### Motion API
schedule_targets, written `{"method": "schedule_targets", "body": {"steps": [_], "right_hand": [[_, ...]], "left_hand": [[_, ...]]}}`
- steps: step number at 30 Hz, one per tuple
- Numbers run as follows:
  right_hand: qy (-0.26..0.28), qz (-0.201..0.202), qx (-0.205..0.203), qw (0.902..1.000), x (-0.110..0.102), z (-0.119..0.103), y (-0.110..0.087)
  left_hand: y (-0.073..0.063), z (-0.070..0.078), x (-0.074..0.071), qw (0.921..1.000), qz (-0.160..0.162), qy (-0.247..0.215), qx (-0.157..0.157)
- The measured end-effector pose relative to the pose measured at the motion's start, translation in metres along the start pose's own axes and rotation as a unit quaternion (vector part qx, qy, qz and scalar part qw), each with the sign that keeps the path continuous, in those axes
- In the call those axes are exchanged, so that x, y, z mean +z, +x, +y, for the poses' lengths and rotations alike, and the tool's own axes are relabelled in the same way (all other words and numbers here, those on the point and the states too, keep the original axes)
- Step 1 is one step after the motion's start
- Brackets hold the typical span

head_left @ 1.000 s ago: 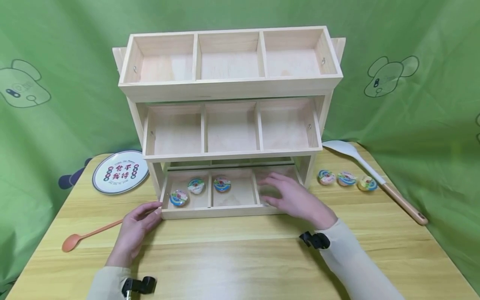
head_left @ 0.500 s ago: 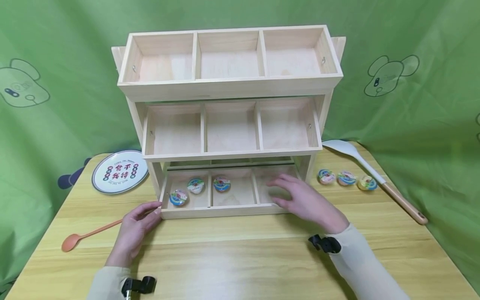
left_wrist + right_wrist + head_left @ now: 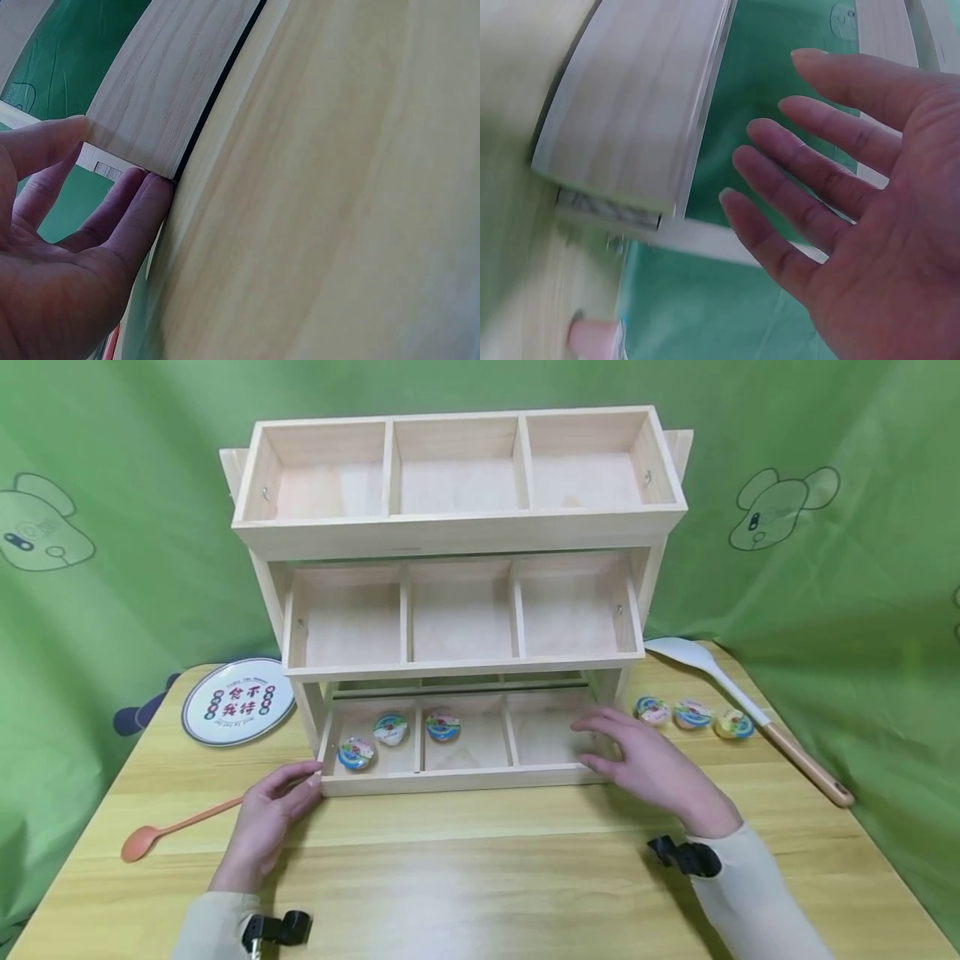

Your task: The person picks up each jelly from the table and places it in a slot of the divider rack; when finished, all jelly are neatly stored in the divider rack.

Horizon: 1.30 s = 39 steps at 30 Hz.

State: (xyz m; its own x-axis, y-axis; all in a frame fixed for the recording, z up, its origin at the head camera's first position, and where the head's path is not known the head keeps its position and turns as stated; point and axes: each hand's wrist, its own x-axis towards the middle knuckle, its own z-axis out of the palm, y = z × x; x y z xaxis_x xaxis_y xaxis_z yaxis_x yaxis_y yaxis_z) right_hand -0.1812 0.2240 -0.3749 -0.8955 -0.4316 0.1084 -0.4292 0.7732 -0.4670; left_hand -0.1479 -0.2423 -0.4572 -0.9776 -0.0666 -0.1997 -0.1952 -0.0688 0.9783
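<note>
At the left front corner of the lowest tray (image 3: 457, 781), we see the left hand (image 3: 272, 814) touching the wood with thumb and fairly straight fingers. The right hand (image 3: 652, 768), fingers spread, hovers by the tray's right end. Inside the tray we count three sealed cups (image 3: 356, 753): two in the left compartment (image 3: 393, 762), one in the middle. Right of the rack (image 3: 461, 537) we log three more cups (image 3: 692, 714) near a white spatula (image 3: 686, 653); left, an orange spoon (image 3: 141, 842).

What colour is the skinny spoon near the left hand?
The spoon is orange; the head view shows best.
</note>
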Motion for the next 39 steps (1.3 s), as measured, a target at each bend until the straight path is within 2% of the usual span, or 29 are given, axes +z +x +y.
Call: {"method": "schedule_targets", "body": {"steps": [6,13,18,22,29,34,39], "right_hand": [[-0.002,0.019,0.01,0.9998,-0.011,0.011,-0.012],[0.014,0.022,0.035,0.999,-0.025,0.028,-0.028],[0.009,0.052,0.034,0.9981,-0.031,0.044,-0.034],[0.009,0.064,0.048,0.9968,-0.035,0.06,-0.036],[-0.026,0.091,0.064,0.9934,-0.041,0.091,-0.036],[-0.054,0.083,0.091,0.9909,-0.043,0.115,-0.038],[-0.074,0.073,0.1,0.9895,-0.045,0.137,-0.041]], "left_hand": [[0.0,0.001,0.001,1.0,0.0,-0.001,0.004],[0.0,0.0,0.0,1.0,-0.001,0.008,-0.002],[0.0,-0.001,-0.001,1.0,0.0,0.006,-0.001],[0.0,0.0,0.0,1.0,0.003,-0.005,-0.002],[-0.002,0.002,0.002,0.9999,0.007,-0.011,-0.003],[-0.001,0.002,0.002,0.9999,0.006,-0.012,0.0],[-0.001,0.001,0.002,0.9999,0.005,-0.014,0.004]]}}
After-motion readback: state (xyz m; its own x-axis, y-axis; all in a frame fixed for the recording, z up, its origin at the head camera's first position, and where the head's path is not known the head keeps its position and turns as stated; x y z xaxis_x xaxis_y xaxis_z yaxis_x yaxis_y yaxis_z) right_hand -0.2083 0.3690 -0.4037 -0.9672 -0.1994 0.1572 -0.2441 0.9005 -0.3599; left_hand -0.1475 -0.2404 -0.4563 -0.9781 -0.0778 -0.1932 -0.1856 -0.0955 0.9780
